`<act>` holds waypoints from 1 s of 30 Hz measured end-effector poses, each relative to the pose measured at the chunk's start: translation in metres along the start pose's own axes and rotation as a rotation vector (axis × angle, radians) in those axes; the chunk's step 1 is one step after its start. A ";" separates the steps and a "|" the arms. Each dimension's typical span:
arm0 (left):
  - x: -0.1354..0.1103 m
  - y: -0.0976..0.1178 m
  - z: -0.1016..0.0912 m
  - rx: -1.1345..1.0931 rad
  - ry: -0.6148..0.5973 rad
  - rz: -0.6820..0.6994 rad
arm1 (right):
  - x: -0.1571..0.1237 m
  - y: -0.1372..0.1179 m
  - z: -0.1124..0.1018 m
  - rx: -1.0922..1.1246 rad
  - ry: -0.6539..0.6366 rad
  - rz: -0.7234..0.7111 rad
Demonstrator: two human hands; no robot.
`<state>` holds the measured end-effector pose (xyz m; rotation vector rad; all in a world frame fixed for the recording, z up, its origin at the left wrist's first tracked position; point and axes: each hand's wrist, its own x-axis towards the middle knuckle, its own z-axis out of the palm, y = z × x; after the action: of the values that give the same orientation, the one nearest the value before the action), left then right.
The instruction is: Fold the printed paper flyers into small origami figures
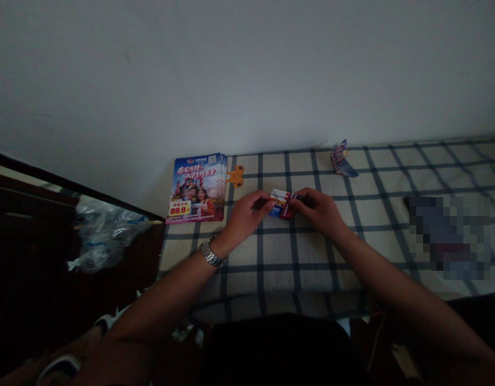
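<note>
Both of my hands meet over the middle of the checked cloth, on a small folded paper [280, 209] printed in white, blue and red. My left hand [251, 213], with a metal watch on its wrist, pinches the paper's left edge. From the other side, my right hand [317, 210] grips the right edge between thumb and fingers. To the left lies a stack of printed flyers [197, 187] with a castle and two people on the front. Farther back on the right stands a folded paper piece [343, 160] with similar colours.
A checked cloth [312, 268] covers the bed-like surface, which meets a pale wall [247, 80] at the back. An orange bear figure [235, 176] shows beside the flyers. Crumpled clear plastic [100, 236] lies at the left. A blurred-out patch [448, 236] covers something on the right.
</note>
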<state>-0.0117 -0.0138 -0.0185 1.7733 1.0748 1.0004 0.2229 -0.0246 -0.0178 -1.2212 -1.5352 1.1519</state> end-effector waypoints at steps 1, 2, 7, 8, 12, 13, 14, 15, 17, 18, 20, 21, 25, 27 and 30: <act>0.000 0.000 0.000 -0.007 -0.001 -0.002 | 0.000 -0.001 0.000 0.003 0.000 0.001; 0.000 0.001 0.000 -0.014 -0.003 -0.004 | 0.000 -0.001 0.000 0.004 0.000 0.003; 0.000 0.002 -0.001 -0.026 -0.009 -0.027 | 0.001 -0.005 0.001 -0.053 0.022 0.003; 0.000 0.002 -0.001 -0.030 -0.010 -0.031 | 0.001 -0.006 0.001 -0.057 0.024 0.000; 0.001 0.003 -0.002 -0.023 -0.009 -0.046 | 0.000 -0.004 0.000 -0.024 0.012 0.001; 0.001 0.003 -0.002 -0.019 -0.004 -0.044 | 0.001 -0.004 0.000 -0.008 0.005 0.003; 0.001 0.003 -0.002 -0.016 0.001 -0.042 | 0.001 -0.003 0.000 0.008 -0.005 0.003; 0.001 0.003 -0.002 -0.014 0.004 -0.039 | 0.001 -0.003 0.000 0.025 -0.012 -0.001; 0.001 0.003 -0.002 -0.009 0.005 -0.035 | 0.001 -0.003 0.000 0.053 -0.015 -0.020; 0.001 0.003 -0.002 -0.003 0.006 -0.037 | 0.002 -0.003 0.000 0.062 -0.013 -0.030; 0.001 0.002 -0.002 0.010 0.007 -0.038 | 0.002 -0.003 0.001 0.075 -0.001 -0.044; 0.001 0.002 -0.002 0.017 0.007 -0.036 | 0.002 -0.003 0.001 0.077 -0.001 -0.046; 0.001 0.000 -0.001 0.032 0.028 0.023 | 0.003 -0.002 0.001 0.047 0.019 -0.027; 0.001 -0.001 -0.001 0.052 0.067 0.076 | 0.003 -0.001 0.000 0.030 0.029 -0.014; 0.000 0.000 -0.002 0.156 0.116 0.170 | 0.003 0.000 -0.001 -0.009 0.034 -0.003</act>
<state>-0.0141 -0.0135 -0.0181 1.9799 1.1132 1.1618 0.2233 -0.0216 -0.0173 -1.2379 -1.5182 1.1182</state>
